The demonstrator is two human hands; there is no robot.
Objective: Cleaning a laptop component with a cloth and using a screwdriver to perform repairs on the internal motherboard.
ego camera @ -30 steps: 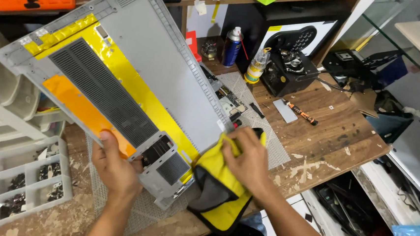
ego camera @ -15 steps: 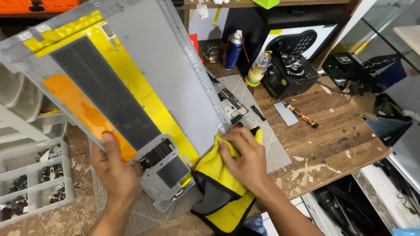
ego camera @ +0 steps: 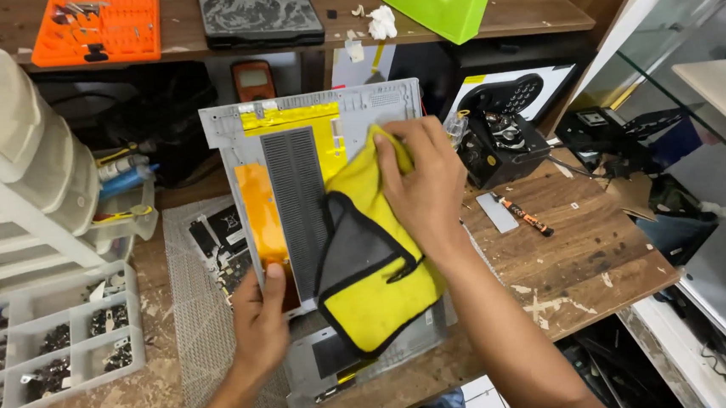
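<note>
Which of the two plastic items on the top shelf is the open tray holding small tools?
The orange tray at the shelf's left end, open-topped with small tools inside. The lime-green tape dispenser sits farther right.
</note>
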